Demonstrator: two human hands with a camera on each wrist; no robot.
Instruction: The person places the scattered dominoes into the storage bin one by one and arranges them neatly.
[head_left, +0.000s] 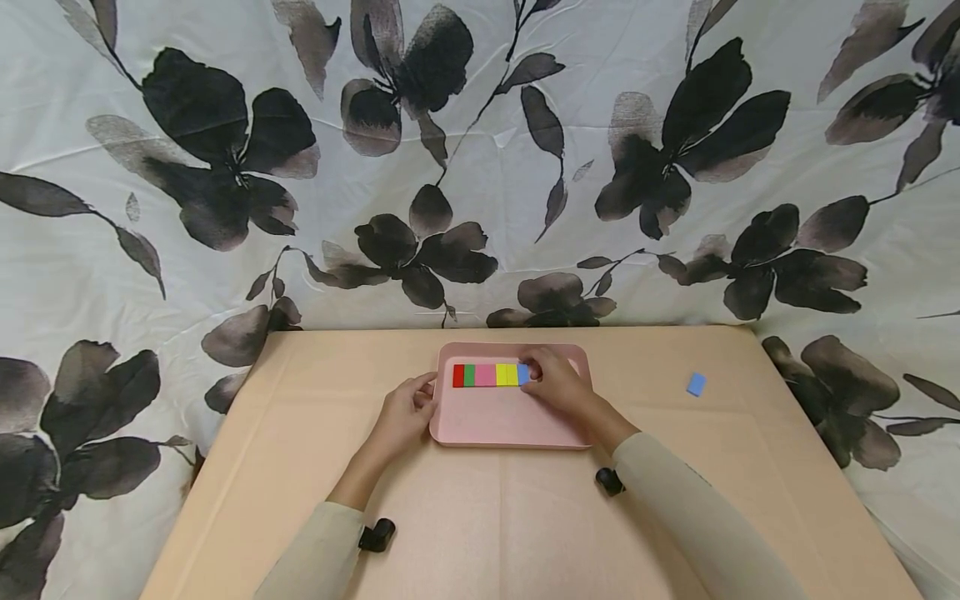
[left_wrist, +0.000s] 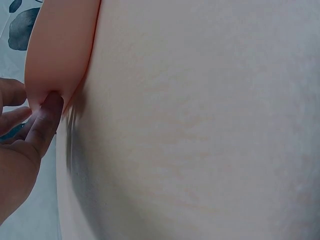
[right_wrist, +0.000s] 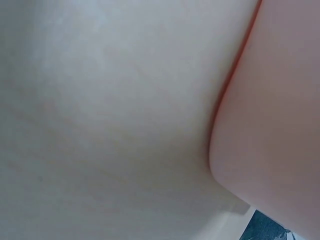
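A pink tray lies on the table, its rim also showing in the left wrist view. Near its far side runs a straight row of small coloured blocks: red, green, pink, yellow and, at the right end, a blue block. My right hand reaches over the tray's right part and pinches that blue block between thumb and fingers. At the left rim my left hand grips the tray, thumb against its outer side. The right wrist view misses the right hand.
One more blue block lies on the beige table, right of the tray. A white cloth with dark flowers hangs behind the table. Small black cameras sit at both wrists, below the sleeves.
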